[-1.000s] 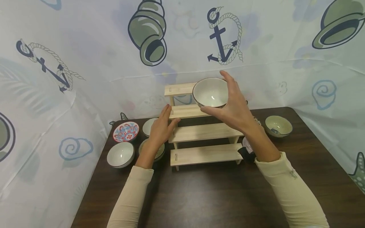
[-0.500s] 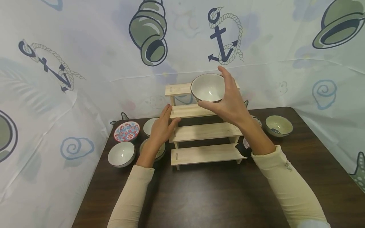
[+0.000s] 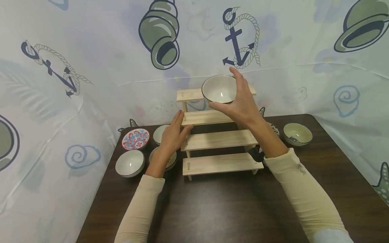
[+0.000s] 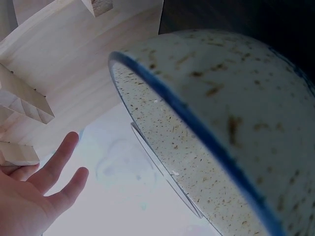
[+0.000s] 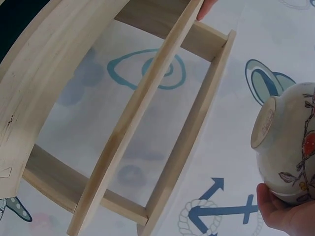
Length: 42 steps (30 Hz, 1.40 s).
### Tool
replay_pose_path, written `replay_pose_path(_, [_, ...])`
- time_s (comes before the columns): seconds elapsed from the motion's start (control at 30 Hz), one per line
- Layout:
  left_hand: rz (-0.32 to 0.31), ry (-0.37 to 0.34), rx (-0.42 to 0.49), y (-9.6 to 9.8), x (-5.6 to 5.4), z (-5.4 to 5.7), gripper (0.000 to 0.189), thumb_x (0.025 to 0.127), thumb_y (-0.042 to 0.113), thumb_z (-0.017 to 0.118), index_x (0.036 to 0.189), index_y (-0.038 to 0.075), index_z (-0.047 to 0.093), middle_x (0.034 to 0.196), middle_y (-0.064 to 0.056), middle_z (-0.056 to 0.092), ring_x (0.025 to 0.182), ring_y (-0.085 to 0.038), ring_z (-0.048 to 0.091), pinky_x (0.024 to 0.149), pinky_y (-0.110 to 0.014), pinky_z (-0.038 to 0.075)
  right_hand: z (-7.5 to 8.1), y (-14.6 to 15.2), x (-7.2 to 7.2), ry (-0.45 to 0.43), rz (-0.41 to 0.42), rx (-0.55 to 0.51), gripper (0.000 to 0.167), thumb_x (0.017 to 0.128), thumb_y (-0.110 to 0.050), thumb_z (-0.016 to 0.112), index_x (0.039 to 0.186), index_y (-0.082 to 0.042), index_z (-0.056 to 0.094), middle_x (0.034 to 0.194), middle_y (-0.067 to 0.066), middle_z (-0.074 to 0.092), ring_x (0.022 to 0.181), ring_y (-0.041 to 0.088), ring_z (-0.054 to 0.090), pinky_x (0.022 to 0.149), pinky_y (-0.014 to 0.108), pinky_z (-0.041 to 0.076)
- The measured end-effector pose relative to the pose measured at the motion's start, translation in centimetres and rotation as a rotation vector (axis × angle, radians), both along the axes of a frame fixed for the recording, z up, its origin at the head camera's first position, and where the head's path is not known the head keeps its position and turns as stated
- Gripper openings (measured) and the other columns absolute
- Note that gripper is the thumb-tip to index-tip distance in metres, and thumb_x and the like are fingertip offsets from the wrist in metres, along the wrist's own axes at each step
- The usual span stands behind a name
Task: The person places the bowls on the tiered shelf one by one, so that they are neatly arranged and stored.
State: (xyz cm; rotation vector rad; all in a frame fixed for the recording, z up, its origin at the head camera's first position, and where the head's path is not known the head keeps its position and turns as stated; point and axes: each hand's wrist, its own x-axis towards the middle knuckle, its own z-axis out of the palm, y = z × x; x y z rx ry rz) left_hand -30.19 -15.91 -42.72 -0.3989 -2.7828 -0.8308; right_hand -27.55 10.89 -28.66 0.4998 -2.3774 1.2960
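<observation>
Right hand point(image 3: 243, 104), curled wide, gripped one white floral ceramic bowl point(image 3: 218, 88); left hand point(image 3: 172, 135), fingers extended, apparently touched one pale four-tier wooden stand point(image 3: 218, 140).

2 arms point(image 3: 304, 192) forward | left hand point(image 3: 173, 136) extended | right hand point(image 3: 243, 106) gripping

A glossy white bowl point(image 3: 218, 88) with a thin dark rim and, outside, red and dark branch patterns is pinched by the right hand point(image 3: 241, 104). It hangs in the air by the top tier of the pale wooden stand point(image 3: 223, 163), apart from it, its foot turned toward the stand. The stand is upright, with 4 stepped shelves; the left hand point(image 3: 172, 135) touches its left end, at shelf 2 from the top.
</observation>
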Motion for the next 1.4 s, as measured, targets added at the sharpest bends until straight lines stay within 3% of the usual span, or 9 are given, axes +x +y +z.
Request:
replay_pose_path(0.37, [-0.007,0.009,-0.009,-0.1,-0.1,0.0,0.077,0.107,0.054,0.047,0.166,0.011,0.021,0.174,-0.009,0.018,0.137,-0.046,0.054,0.108,-0.063,0.045,0.0,-0.8,-0.9,0.022,-0.007,-0.009,0.114,0.072,-0.04,0.091,0.163,-0.028,0.024,0.154,0.017,0.043,0.13,0.034,0.052,0.097,0.053,0.056])
replay_pose_path(1.0, [0.006,0.001,-0.018,-0.1,0.0,0.2,0.077,0.107,0.055,0.047,0.166,0.012,0.021,0.174,-0.008,0.019,0.125,-0.048,0.062,0.105,-0.063,0.048,0.9,-2.4,-2.9,0.03,0.015,0.013,0.113,0.072,-0.043,0.09,0.163,-0.023,0.026,0.156,0.016,0.041,0.13,0.031,0.051,0.098,0.048,0.055])
replay_pose_path(1.4, [0.003,0.003,-0.016,-0.1,-0.1,0.3,0.077,0.107,0.055,0.046,0.166,0.011,0.022,0.174,-0.01,0.02,0.13,-0.047,0.059,0.109,-0.064,0.044,1.1,-2.7,-4.2,0.023,0.0,0.037,0.112,0.073,-0.045,0.088,0.164,-0.023,0.025,0.16,0.016,0.038,0.132,0.03,0.05,0.102,0.047,0.054])
